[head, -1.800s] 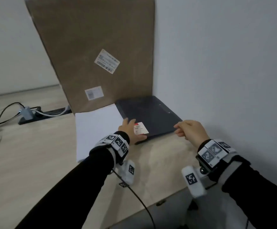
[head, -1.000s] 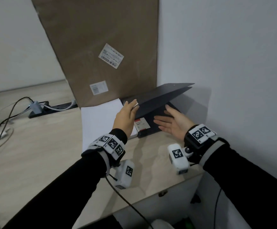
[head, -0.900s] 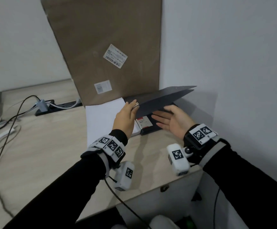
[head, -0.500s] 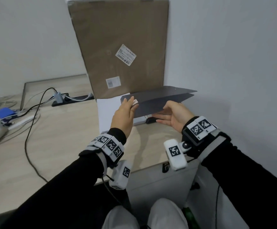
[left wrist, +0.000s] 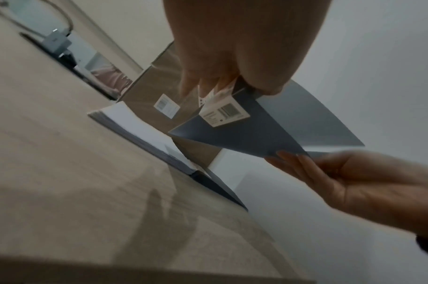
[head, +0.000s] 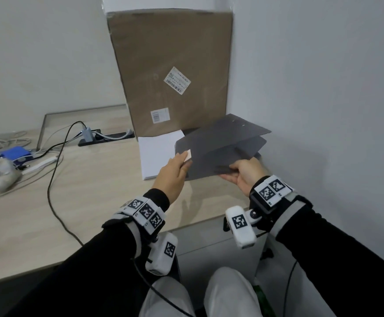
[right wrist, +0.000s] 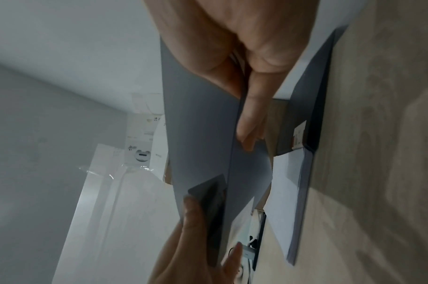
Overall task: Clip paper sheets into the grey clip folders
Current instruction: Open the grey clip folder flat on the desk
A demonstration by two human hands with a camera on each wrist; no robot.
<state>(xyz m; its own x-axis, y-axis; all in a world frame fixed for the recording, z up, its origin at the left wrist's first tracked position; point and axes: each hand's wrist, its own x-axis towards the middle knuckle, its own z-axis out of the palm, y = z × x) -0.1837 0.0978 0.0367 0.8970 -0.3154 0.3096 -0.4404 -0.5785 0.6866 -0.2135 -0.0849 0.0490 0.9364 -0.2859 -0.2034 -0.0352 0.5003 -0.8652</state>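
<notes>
- Above the wooden bench (head: 95,191): grey clip folder (head: 220,143), flat matte covers, half open, labelled corner pinched by left hand (head: 172,172); right hand (head: 243,175) grips near edge.
- Beneath: white paper stack (head: 156,152).
- Behind: upright cardboard box (head: 172,72).

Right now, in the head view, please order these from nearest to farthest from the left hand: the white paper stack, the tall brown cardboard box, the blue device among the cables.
From the left hand:
1. White paper stack, just beyond the fingers.
2. Tall brown cardboard box, behind the stack, against the wall.
3. Blue device, far left on the desk.
</notes>
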